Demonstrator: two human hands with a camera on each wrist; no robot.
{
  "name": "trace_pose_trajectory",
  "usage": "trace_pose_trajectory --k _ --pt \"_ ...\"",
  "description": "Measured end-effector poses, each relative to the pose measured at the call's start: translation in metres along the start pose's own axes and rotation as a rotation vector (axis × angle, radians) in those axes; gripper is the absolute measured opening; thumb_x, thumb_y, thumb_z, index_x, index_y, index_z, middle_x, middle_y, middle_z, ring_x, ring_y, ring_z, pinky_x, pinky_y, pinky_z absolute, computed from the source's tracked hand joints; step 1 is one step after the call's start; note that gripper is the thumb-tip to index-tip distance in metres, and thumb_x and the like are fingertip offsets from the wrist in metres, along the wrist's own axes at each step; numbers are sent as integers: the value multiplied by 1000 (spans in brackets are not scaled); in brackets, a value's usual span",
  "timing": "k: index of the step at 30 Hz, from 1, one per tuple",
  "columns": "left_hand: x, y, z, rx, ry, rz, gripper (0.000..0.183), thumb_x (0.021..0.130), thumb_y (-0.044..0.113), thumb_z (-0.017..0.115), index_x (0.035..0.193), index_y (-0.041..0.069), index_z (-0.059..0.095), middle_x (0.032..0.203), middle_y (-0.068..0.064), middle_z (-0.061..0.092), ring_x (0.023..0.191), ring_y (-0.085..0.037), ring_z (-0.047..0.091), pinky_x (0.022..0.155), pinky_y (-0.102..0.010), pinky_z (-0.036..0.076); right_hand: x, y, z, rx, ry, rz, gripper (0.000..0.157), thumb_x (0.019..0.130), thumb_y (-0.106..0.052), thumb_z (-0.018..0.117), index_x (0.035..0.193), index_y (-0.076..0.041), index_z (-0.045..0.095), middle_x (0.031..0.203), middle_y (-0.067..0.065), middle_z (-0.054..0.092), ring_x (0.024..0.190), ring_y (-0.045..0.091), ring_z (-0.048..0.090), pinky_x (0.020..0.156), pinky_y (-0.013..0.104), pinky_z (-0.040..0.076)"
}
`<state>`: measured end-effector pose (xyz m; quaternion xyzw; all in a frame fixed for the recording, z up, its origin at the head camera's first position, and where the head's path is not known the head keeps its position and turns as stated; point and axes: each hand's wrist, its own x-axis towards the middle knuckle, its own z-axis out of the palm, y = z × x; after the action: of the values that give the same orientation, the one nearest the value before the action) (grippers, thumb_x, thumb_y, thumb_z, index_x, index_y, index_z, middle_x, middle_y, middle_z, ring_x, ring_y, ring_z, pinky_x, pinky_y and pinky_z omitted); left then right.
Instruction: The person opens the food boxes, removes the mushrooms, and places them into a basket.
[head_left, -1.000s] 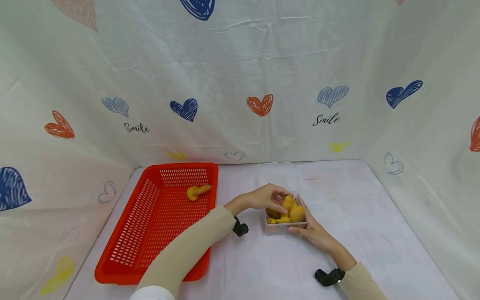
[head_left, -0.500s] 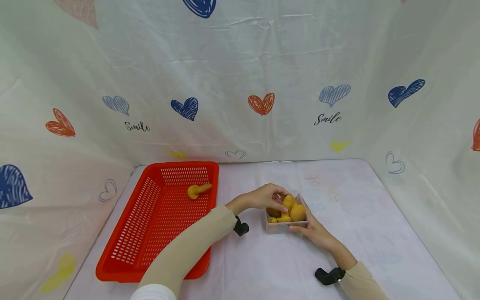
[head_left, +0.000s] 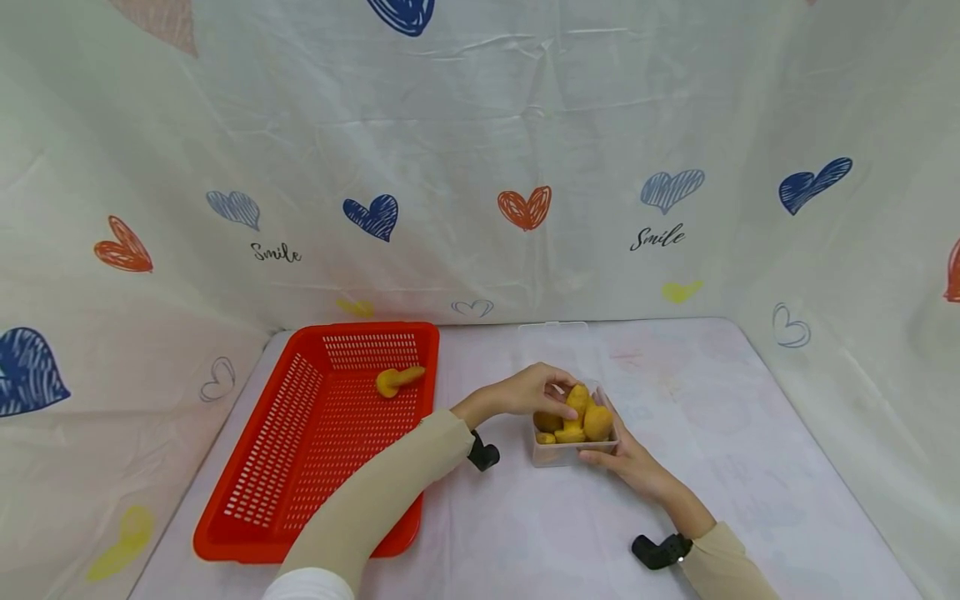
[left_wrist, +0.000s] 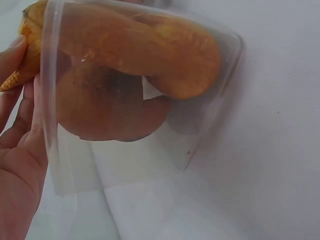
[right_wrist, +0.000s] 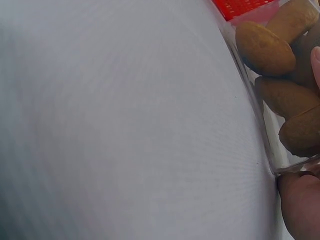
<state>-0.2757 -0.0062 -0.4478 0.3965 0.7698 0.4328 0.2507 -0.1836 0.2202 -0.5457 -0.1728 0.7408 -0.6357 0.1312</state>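
Observation:
A clear plastic box (head_left: 555, 455) stands on the table, filled with several yellow-brown mushrooms (head_left: 597, 423). My left hand (head_left: 534, 388) reaches over its left side and pinches one mushroom (head_left: 577, 400) at the top of the pile between thumb and fingers. Through the box wall, the left wrist view shows mushrooms (left_wrist: 190, 60) lying inside. My right hand (head_left: 632, 465) grips the box at its right side, thumb at the front corner. Only part of that hand (right_wrist: 302, 207) shows in the right wrist view, beside the box's edge.
To the left lies a large red perforated basket (head_left: 247, 467), with one mushroom (head_left: 397, 380) near its far right corner. My left sleeve crosses over the basket's right side. A clear lid (head_left: 552, 337) lies behind the box. A printed curtain (head_left: 450, 125) hangs behind and beside the table.
The pinched mushroom now stands slightly higher and more upright in the box, and my left hand has risen a little. My right hand keeps its hold on the box.

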Motion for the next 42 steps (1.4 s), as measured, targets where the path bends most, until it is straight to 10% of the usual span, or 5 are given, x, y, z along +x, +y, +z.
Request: trace_pose_trajectory --k 12,18,28,35,42 --pt "0 10 -9 -9 -31 -1 40 91 7 73 128 -3 64 121 -10 67 103 -8 64 90 -20 51 -1 1 -1 23 -20 4 102 97 -10 65 159 -33 -13 164 16 -15 149 37 -10 115 63 5" --pt "-5 16 -17 -21 -27 -9 39 89 6 75 126 -3 65 116 -8 68 103 -14 65 90 -21 52 -1 -1 0 21 -12 9 105 95 -9 68 159 -32 -12 164 17 -14 145 45 11 102 22 41" --pt "-19 23 -33 -51 -9 -39 41 89 6 75 127 -3 63 119 -9 66 107 -21 65 90 -24 53 0 1 0 -35 4 -4 103 96 -12 68 160 -28 -11 165 19 -9 147 47 5 110 60 25" --pt "-34 25 -44 -82 22 -31 40 90 5 74 127 -3 63 115 -9 67 104 -20 66 89 -27 55 0 3 -1 -10 3 -8 104 95 -9 69 160 -29 -9 164 20 -9 144 47 11 97 18 42" --pt "-53 24 -60 -113 68 -78 39 90 6 74 127 -2 63 115 -9 66 101 -19 68 87 -30 56 -1 3 -1 -49 8 -22 103 95 -11 69 160 -28 -9 165 20 -7 147 45 -4 98 12 34"
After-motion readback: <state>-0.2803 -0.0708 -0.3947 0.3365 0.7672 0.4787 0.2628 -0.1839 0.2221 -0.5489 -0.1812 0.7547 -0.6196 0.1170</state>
